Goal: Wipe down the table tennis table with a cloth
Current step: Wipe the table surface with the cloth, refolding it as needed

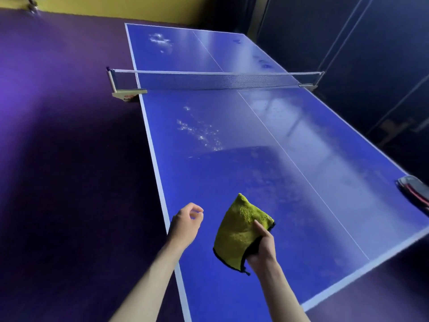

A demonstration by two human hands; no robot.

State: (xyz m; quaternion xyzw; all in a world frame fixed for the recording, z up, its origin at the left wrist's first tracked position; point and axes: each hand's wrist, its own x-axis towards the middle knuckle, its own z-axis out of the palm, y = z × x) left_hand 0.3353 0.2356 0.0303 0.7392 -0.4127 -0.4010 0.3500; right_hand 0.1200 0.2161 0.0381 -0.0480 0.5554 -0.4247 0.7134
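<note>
A blue table tennis table (267,140) with white lines stretches away from me, its net (216,80) across the middle. White dusty patches (199,133) mark the near half, and more show on the far half (160,41). My right hand (262,249) grips a folded yellow-green cloth (239,231) with a dark edge, held up above the near end of the table. My left hand (186,223) hovers over the table's left edge, fingers loosely curled, holding nothing.
Red and black paddles (415,194) lie at the table's right edge. Purple floor (69,159) surrounds the table on the left. Dark panels (371,54) stand close along the right side, a yellow wall (139,5) behind.
</note>
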